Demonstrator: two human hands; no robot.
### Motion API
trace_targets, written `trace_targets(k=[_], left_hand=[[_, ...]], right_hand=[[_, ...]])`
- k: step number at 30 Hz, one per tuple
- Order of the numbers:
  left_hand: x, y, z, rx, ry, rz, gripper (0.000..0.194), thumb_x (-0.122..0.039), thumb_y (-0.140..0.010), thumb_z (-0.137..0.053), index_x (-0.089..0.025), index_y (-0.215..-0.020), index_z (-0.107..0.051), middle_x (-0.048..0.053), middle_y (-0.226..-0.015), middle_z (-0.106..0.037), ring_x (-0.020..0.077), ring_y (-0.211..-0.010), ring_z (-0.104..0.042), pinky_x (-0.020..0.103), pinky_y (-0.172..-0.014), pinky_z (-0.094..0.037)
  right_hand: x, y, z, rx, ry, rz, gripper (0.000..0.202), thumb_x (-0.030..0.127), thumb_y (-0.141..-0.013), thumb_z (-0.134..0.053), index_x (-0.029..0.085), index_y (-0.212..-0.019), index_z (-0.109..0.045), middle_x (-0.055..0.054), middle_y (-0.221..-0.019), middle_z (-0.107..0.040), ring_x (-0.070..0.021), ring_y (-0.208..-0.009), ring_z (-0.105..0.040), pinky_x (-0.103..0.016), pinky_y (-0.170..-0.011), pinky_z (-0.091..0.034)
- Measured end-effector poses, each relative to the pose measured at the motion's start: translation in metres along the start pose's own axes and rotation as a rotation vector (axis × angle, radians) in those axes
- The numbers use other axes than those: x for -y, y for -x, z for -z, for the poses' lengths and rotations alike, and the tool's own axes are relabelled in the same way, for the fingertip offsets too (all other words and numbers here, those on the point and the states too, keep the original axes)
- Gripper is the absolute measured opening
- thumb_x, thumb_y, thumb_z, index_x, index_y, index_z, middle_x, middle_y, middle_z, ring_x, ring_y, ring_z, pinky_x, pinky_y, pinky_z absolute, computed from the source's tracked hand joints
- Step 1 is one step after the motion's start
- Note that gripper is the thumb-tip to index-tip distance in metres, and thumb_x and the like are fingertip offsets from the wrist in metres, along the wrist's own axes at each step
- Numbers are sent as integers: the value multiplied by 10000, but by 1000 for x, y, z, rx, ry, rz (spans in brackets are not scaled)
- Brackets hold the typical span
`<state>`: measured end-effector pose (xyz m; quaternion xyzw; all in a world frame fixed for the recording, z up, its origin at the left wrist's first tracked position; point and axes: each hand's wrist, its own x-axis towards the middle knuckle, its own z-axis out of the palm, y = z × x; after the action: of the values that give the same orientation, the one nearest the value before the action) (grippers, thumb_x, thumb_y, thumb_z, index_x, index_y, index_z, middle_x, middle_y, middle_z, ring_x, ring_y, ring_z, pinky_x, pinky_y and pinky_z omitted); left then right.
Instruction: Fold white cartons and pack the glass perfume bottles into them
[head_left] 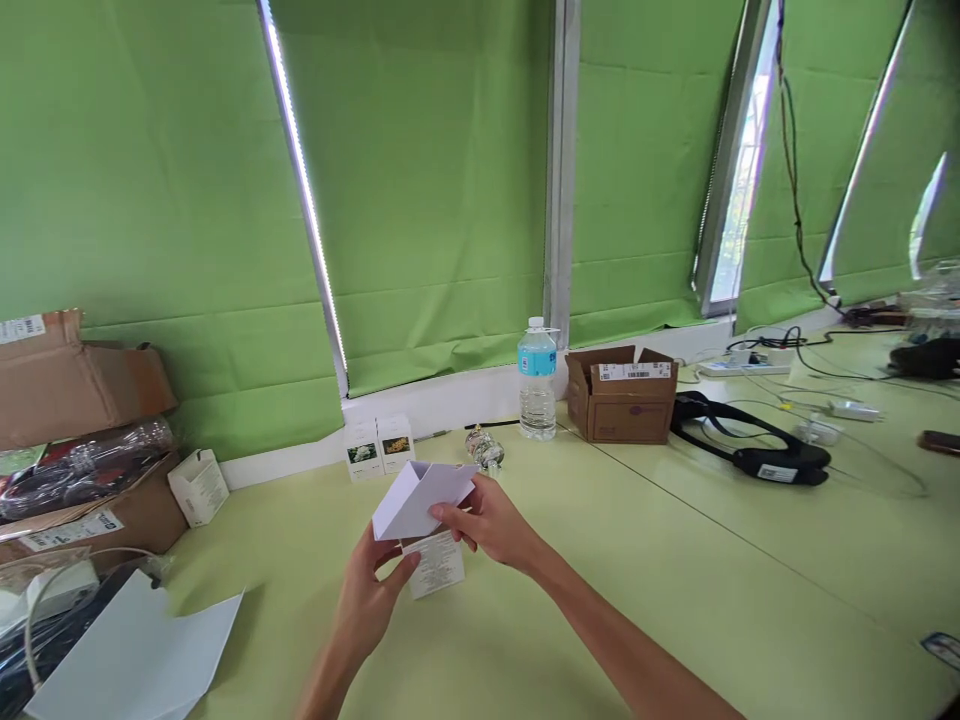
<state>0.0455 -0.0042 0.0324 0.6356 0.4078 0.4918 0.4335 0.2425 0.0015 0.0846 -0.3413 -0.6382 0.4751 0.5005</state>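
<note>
A folded piece of white card [421, 505], bent into an angled shape with an open fold, is in front of me above the table. My right hand [484, 520] pinches its right side between thumb and fingers. Just below the card is a small white box [437, 568] with fine printed text on its face. My left hand [381, 585] has its thumb on this box's left edge, fingers curled under the card's left corner. The card hides the box's top. Behind them lies a shiny, clear-and-gold object [484, 448] whose kind I cannot make out.
Two small picture boxes [379, 447] stand near the wall, beside a water bottle [537, 385] and an open cardboard box [622, 400]. A black headset-like strap device [780, 460] lies right. At left are stacked cartons [82, 385], another small white box [199, 488] and a white sheet [142, 650].
</note>
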Motion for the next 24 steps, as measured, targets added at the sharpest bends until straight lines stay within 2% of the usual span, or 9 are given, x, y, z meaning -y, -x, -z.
trace_targets(k=[3,8,12,18,24], left_hand=[[-3,0,0,11,-12,13,620,-418,-770,-677,-187,-1296,-445,121,-1175,-672,271,-1073,-641,414,-905,-520],[-7,1,-1,43,-19,-44,494,-400,-796,-653,-196,-1216,-489,104,-1158,-676,241,-1057,-645,386,-920,-509],[-9,2,-1,45,-27,-46,450,-387,-803,-643,-199,-1186,-501,103,-1173,-666,240,-1083,-633,383,-918,-510],[-10,2,0,39,-47,-62,429,-377,-813,-628,-209,-1178,-480,98,-1169,-664,230,-1062,-643,395,-913,-513],[-8,4,-4,-34,-73,-90,470,-366,-814,-628,-240,-1184,-367,86,-1130,-674,215,-1001,-670,398,-881,-526]], right_hand=[[0,-1,3,-18,49,-12,424,467,-750,-691,163,-1024,-581,16,-704,-607,-77,-482,-473,-181,-381,-343],[-5,-5,12,-28,96,2,375,484,-769,-663,154,-932,-589,55,-545,-530,-77,-437,-430,-189,-387,-316],[-9,-8,18,-43,136,-8,381,496,-759,-665,157,-915,-587,44,-575,-540,-94,-462,-466,-198,-390,-328],[-2,-7,23,-82,274,30,330,484,-788,-627,174,-902,-642,5,-676,-597,-123,-545,-526,-217,-437,-387],[4,-3,24,-87,375,64,321,470,-833,-582,174,-934,-652,-10,-678,-608,-138,-548,-529,-235,-454,-409]])
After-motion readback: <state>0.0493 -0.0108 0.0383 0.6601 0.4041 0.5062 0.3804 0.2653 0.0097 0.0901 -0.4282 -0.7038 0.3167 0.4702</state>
